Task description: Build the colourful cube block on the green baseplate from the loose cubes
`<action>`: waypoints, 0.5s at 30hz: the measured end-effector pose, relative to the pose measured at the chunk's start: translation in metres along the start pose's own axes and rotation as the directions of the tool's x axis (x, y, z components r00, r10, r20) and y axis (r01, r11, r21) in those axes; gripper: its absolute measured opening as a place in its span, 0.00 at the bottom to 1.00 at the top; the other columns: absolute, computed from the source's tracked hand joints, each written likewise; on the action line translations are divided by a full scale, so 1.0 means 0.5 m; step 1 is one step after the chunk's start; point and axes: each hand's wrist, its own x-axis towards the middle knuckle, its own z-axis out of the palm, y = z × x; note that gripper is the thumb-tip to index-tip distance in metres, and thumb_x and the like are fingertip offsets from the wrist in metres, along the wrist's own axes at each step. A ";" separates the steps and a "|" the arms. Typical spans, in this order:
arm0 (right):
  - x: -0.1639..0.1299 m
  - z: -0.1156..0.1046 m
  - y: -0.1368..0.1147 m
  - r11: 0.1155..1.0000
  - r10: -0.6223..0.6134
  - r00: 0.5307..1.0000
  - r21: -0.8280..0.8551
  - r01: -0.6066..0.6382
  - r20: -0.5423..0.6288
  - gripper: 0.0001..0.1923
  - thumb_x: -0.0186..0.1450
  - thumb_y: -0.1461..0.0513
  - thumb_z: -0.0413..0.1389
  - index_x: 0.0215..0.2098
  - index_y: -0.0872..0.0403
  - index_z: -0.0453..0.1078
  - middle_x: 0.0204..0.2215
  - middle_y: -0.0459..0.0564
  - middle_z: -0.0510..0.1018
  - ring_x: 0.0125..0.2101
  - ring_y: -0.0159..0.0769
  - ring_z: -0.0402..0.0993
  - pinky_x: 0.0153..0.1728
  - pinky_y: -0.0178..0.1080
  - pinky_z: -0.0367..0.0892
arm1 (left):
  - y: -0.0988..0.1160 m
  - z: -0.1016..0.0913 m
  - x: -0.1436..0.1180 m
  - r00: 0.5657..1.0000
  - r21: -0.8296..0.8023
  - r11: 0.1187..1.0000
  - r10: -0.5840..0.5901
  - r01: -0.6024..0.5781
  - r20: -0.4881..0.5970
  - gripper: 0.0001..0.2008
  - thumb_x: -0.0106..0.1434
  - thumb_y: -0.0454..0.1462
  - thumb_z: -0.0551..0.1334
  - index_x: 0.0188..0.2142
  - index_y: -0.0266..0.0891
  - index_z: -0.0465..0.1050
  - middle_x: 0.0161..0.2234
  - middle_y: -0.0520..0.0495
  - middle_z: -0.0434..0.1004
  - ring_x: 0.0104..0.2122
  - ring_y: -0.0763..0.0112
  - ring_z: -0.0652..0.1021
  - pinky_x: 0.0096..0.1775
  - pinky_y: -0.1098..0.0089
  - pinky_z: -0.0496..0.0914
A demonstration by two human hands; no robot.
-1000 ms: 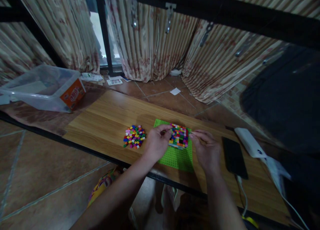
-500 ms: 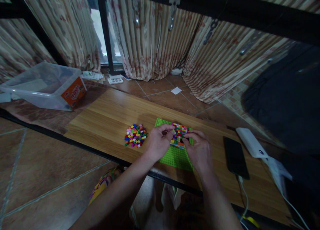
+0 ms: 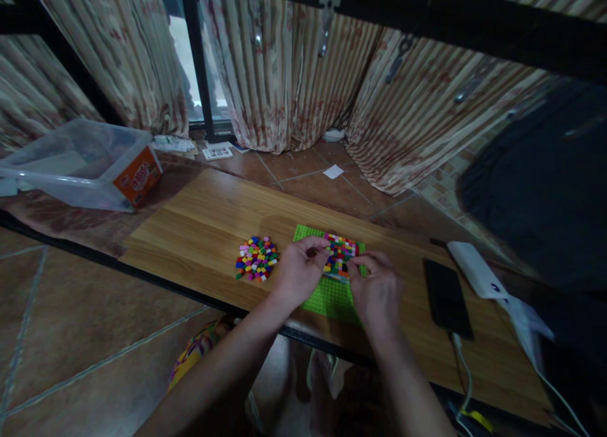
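Pinching at the left edge of a multicoloured block of small plastic bricks (image 3: 340,255), the left hand (image 3: 298,274) sits just left of centre in the frame, thumb and forefinger closed on the block's rim. The right hand (image 3: 374,289), a little lower and to the right, curls its fingertips onto the block's near right corner; whether they grip a single brick there is too small to tell. The block stands on a flat bright green studded baseplate (image 3: 326,293), which lies on a long wooden tabletop (image 3: 203,222) crossing the middle of the frame.

Left of the hands, well apart from the baseplate, a loose pile of small coloured bricks (image 3: 257,258) rests on the wood. At the right, a black phone (image 3: 447,299) lies flat beside a white rectangular power bank (image 3: 475,269). In the upper left, a clear plastic tub with an orange label (image 3: 90,165) sits at the table's end.
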 end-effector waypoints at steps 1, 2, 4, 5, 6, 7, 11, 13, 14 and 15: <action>-0.001 -0.001 -0.003 1.000 -0.006 1.000 -0.012 0.006 0.007 0.10 0.62 0.62 0.54 0.26 0.54 0.75 0.32 0.54 0.76 0.35 0.43 0.72 0.39 0.44 0.65 | 0.001 0.000 0.000 1.000 -0.005 1.000 -0.005 0.005 0.001 0.08 0.59 0.33 0.61 0.37 0.37 0.78 0.31 0.49 0.80 0.28 0.74 0.76 0.31 0.74 0.68; -0.002 -0.001 -0.006 1.000 -0.009 1.000 -0.019 0.009 0.015 0.10 0.62 0.62 0.53 0.26 0.53 0.75 0.31 0.53 0.76 0.35 0.43 0.72 0.38 0.43 0.65 | 0.002 0.001 0.000 1.000 -0.007 1.000 -0.006 0.006 0.001 0.07 0.59 0.33 0.61 0.36 0.36 0.78 0.31 0.49 0.80 0.28 0.73 0.76 0.32 0.74 0.69; -0.003 -0.002 -0.011 0.999 -0.007 1.000 -0.032 0.008 0.026 0.11 0.62 0.63 0.53 0.25 0.53 0.75 0.30 0.53 0.76 0.33 0.41 0.71 0.36 0.42 0.64 | 0.001 0.003 0.000 1.000 0.003 1.000 0.006 -0.006 -0.007 0.07 0.58 0.32 0.61 0.36 0.36 0.77 0.31 0.49 0.80 0.28 0.73 0.76 0.33 0.74 0.70; -0.003 -0.003 -0.012 0.999 -0.002 0.999 -0.038 0.004 0.033 0.11 0.62 0.63 0.53 0.25 0.53 0.75 0.30 0.52 0.75 0.32 0.41 0.71 0.36 0.42 0.64 | -0.001 0.005 0.000 1.000 0.013 1.000 0.017 -0.017 -0.012 0.07 0.58 0.32 0.61 0.35 0.37 0.77 0.31 0.49 0.80 0.29 0.73 0.77 0.33 0.74 0.70; -0.003 -0.003 -0.013 0.999 0.006 0.999 -0.043 -0.004 0.036 0.12 0.62 0.63 0.53 0.24 0.53 0.75 0.30 0.52 0.75 0.32 0.41 0.71 0.35 0.42 0.64 | -0.002 0.006 -0.001 0.999 0.025 0.999 0.031 -0.030 -0.015 0.07 0.58 0.32 0.61 0.35 0.37 0.77 0.32 0.49 0.80 0.30 0.72 0.77 0.34 0.73 0.70; -0.002 -0.004 -0.012 0.999 0.014 0.999 -0.043 -0.012 0.040 0.12 0.62 0.62 0.53 0.24 0.53 0.75 0.30 0.52 0.76 0.32 0.41 0.71 0.35 0.42 0.64 | -0.004 0.007 -0.002 0.999 0.039 0.998 0.041 -0.041 -0.015 0.07 0.59 0.33 0.61 0.36 0.37 0.77 0.33 0.48 0.80 0.31 0.72 0.78 0.35 0.73 0.71; 0.000 -0.013 0.002 0.996 0.041 0.998 0.077 -0.044 0.045 0.11 0.62 0.59 0.54 0.28 0.52 0.77 0.33 0.53 0.77 0.34 0.41 0.73 0.39 0.44 0.66 | -0.004 0.008 -0.008 0.997 0.131 0.988 0.077 -0.080 0.027 0.08 0.60 0.33 0.60 0.37 0.39 0.77 0.34 0.48 0.81 0.33 0.69 0.79 0.39 0.70 0.72; 0.004 -0.020 0.012 0.977 0.106 0.994 0.183 -0.109 0.028 0.11 0.61 0.56 0.55 0.30 0.53 0.78 0.33 0.53 0.79 0.34 0.41 0.74 0.38 0.43 0.67 | 0.001 0.007 -0.010 0.992 0.220 0.968 0.115 -0.124 0.054 0.08 0.60 0.32 0.60 0.37 0.41 0.78 0.34 0.49 0.81 0.34 0.68 0.79 0.41 0.68 0.72; 0.006 -0.024 0.016 0.960 0.157 0.988 0.235 -0.155 0.013 0.12 0.61 0.56 0.55 0.30 0.53 0.78 0.32 0.53 0.79 0.33 0.41 0.75 0.37 0.43 0.68 | 0.003 0.006 -0.011 0.989 0.270 0.951 0.137 -0.149 0.063 0.09 0.60 0.31 0.60 0.37 0.42 0.78 0.35 0.49 0.82 0.35 0.68 0.79 0.42 0.67 0.72; 0.009 -0.026 0.020 0.939 0.209 0.978 0.281 -0.201 -0.001 0.12 0.61 0.55 0.56 0.30 0.54 0.78 0.32 0.53 0.80 0.32 0.41 0.75 0.35 0.43 0.68 | 0.006 0.006 -0.012 0.985 0.320 0.932 0.159 -0.173 0.071 0.09 0.60 0.31 0.61 0.36 0.42 0.78 0.36 0.49 0.82 0.37 0.67 0.79 0.44 0.66 0.72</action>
